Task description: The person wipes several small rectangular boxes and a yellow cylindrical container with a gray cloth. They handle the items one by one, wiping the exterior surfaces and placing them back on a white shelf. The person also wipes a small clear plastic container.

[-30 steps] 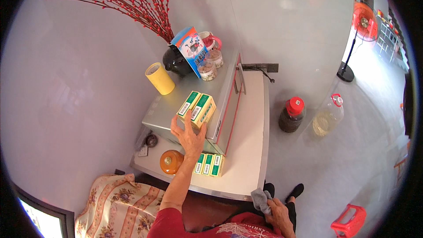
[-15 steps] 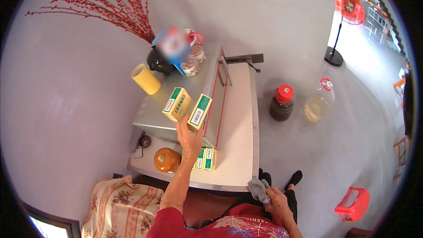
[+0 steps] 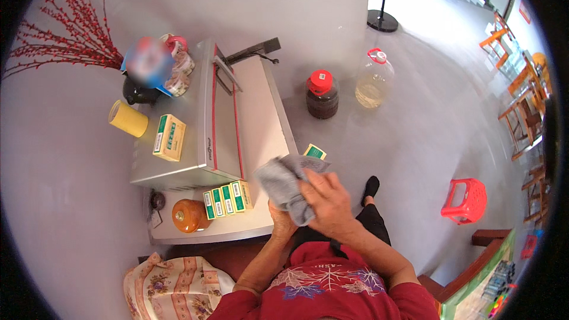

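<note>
Right of the silver appliance, a yellow-green carton, long axis unclear, shows beyond a gray cloth held by the nearer right hand, fingers curled; the left hand hides its grip.

Pale lettering on red shirt, dark lettering on silver appliance, white labels on yellow boxes

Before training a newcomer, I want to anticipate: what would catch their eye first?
Probably the grey cloth in the right hand, centre, partly hiding a small carton. Red-berried branches fan from a black vase, upper left. A red plastic stool is on the floor, right.
</note>
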{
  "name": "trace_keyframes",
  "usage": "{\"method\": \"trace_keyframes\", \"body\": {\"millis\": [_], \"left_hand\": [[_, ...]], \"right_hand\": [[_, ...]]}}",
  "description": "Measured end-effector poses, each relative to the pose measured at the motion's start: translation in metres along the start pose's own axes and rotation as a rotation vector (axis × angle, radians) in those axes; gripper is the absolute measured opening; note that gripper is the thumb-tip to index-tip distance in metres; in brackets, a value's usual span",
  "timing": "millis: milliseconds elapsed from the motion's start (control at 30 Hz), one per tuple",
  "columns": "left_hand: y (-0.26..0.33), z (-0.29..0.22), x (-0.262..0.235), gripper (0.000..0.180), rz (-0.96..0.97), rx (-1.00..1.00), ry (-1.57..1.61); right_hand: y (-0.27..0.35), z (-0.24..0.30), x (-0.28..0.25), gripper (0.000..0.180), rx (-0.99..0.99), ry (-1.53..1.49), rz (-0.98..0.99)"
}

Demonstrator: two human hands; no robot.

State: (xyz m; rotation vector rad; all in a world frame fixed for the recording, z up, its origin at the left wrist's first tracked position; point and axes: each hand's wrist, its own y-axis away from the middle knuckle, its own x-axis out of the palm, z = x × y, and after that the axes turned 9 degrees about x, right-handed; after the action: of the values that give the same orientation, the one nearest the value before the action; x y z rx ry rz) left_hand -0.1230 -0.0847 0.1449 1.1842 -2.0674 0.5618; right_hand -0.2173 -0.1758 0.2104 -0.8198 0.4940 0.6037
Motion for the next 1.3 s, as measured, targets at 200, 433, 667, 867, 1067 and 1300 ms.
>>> {"method": "trace_keyframes", "body": {"millis": [200, 433, 667, 867, 1067, 1300], "left_hand": [[0.009, 0.001, -0.003, 0.053, 0.402, 0.309, -0.747], [0.009, -0.003, 0.017, 0.052, 0.343, 0.148, -0.727], [0.019, 0.006, -0.014, 0.056, 0.056, -0.3, 0.407], [0.009, -0.013, 0.027, 0.041, 0.302, 0.131, -0.623], [0.006, -0.014, 0.035, 0.036, 0.087, -0.136, -0.208], [0.003, -0.01, 0.008, 0.036, 0.032, -0.403, 0.022]], "right_hand": [[0.003, -0.003, 0.0, 0.037, 0.115, 0.051, -0.069], [-0.001, -0.032, 0.001, 0.043, 0.237, 0.049, -0.103], [0.012, -0.002, 0.003, 0.049, -0.038, -0.029, 0.021], [0.005, -0.033, 0.008, 0.039, 0.224, -0.082, -0.225], [0.015, -0.025, 0.01, 0.034, 0.061, 0.109, -0.257], [0.033, -0.006, 0.012, 0.026, -0.086, -0.064, -0.119]]}}
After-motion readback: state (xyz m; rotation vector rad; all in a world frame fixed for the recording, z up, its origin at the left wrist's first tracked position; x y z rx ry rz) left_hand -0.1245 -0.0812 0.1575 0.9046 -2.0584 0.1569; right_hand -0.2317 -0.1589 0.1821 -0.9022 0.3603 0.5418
